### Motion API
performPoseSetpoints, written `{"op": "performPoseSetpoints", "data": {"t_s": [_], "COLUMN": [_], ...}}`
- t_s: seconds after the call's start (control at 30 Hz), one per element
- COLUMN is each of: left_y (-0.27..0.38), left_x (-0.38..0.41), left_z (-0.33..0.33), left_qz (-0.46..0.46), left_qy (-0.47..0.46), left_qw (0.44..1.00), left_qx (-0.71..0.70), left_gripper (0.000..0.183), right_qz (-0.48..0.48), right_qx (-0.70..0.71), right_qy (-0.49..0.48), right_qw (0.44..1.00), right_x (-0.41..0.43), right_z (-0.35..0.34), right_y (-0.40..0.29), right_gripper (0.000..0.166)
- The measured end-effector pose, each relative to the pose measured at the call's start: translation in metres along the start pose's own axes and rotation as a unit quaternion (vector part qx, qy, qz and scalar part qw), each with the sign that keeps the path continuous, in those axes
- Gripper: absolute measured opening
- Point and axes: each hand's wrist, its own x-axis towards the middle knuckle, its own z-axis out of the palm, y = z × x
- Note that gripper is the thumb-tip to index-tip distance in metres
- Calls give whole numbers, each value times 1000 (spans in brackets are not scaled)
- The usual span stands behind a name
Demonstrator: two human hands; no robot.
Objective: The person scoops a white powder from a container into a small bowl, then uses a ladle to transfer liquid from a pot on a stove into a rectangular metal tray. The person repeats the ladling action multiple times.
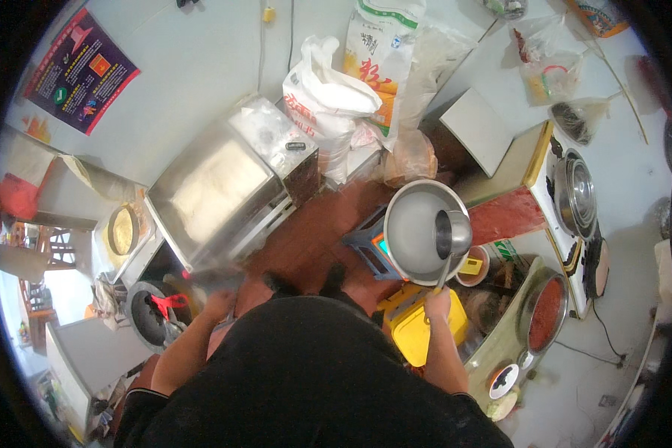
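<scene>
My right hand (438, 307) grips the handle of a metal ladle (460, 229). The ladle's bowl is tilted over a large metal pot (391, 246) of cloudy whitish liquid. This pot rests on a blue-grey plastic stool (368, 238). My left hand (219, 305) is low on the left, by the near end of a steel machine with an open trough (182, 260). White flour or dough (221, 187) lies in that trough. Whether the left fingers hold anything is unclear.
White woven sacks (325, 112) stand behind the machine. A yellow plastic lid or bin (420, 336) sits below my right hand. On the right counter are a basin of red sauce (549, 315) and stacked metal bowls (578, 193). A dark round vessel (145, 319) stands left.
</scene>
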Motion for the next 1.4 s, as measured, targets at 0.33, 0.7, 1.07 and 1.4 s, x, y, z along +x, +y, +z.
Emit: {"op": "performPoseSetpoints", "data": {"t_s": [0.33, 0.7, 1.07, 1.4], "left_y": [56, 42, 57, 32], "left_x": [-35, -25, -21, -4], "left_z": [20, 40, 29, 25], "left_qz": [-13, -9, -11, 8], "left_qy": [11, 31, 2, -11], "left_qw": [1000, 999, 999, 998], "left_qx": [8, 41, 53, 60], "left_gripper": [31, 31, 35, 37], "right_qz": [-67, 186, 195, 137], "right_qx": [47, 671, 774, 774], "right_qy": [-32, -331, -347, -274], "right_qw": [996, 637, 493, 554], "right_x": [42, 40, -21, -57], "right_z": [58, 28, -8, -40], "right_y": [42, 37, 39, 30], "right_gripper": [34, 19, 23, 29]}}
